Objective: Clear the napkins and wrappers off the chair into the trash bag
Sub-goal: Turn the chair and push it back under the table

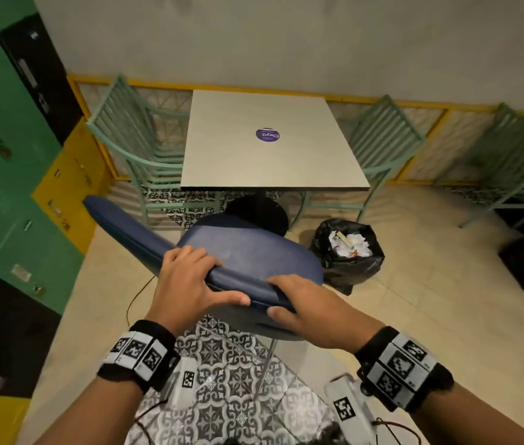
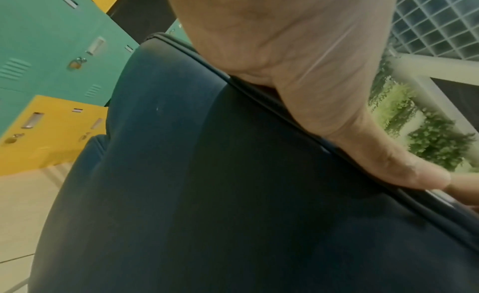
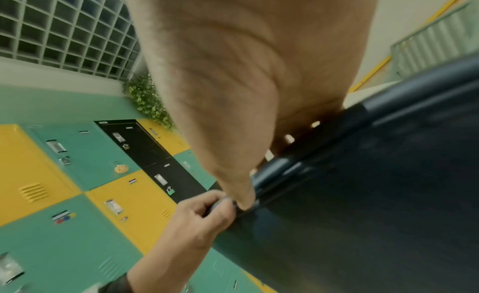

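Chair: blue padded chair (image 1: pixel 247 248) stands in front of the tabletop (image 1: pixel 238 162); its seat is bare.
Left hand: the left hand (image 1: pixel 186 284) grasps the top edge of the chair's back, fingers over it, thumb on the near side.
Right hand: the right hand (image 1: pixel 305 303) grasps the same edge just beside the left.
Trash bag: the black trash bag (image 1: pixel 347 252) sits open on the floor right of the chair.
Napkins and wrappers: white napkins and wrappers (image 1: pixel 350 244) lie inside the bag.
Lockers: green, yellow and black lockers (image 1: pixel 13 175) at left.
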